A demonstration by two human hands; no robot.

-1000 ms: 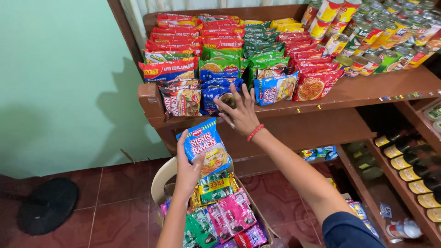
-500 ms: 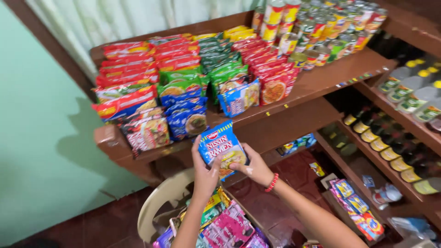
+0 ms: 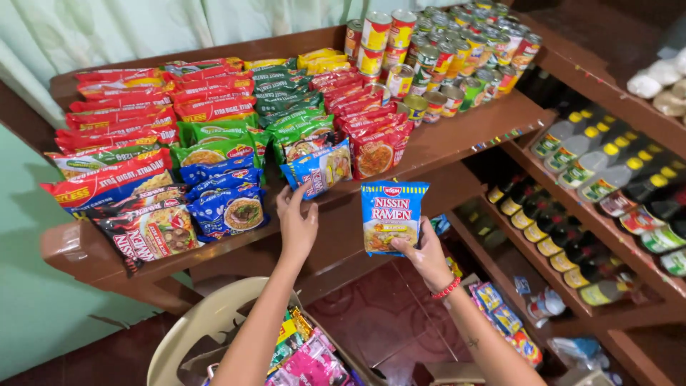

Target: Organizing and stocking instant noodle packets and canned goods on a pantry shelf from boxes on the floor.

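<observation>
My right hand (image 3: 424,254) holds a blue and yellow instant noodle packet (image 3: 391,216) upright, in front of the wooden shelf (image 3: 464,132). My left hand (image 3: 298,222) is raised with fingers apart, its fingertips at the lower edge of a leaning blue noodle packet (image 3: 319,169) in the shelf's front row. Rows of red, green and blue noodle packets (image 3: 214,154) cover the shelf. A red band sits on my right wrist.
Stacked tin cans (image 3: 436,53) stand at the shelf's right end. Dark sauce bottles with yellow caps (image 3: 572,214) fill the lower racks on the right. Below me a cream plastic chair (image 3: 207,325) carries a box of colourful snack packets (image 3: 311,357). Red floor tiles lie underneath.
The packet passed from both hands to my right hand alone and moved right. My left hand let go and rose to the front row of blue packets. The view swung right.
</observation>
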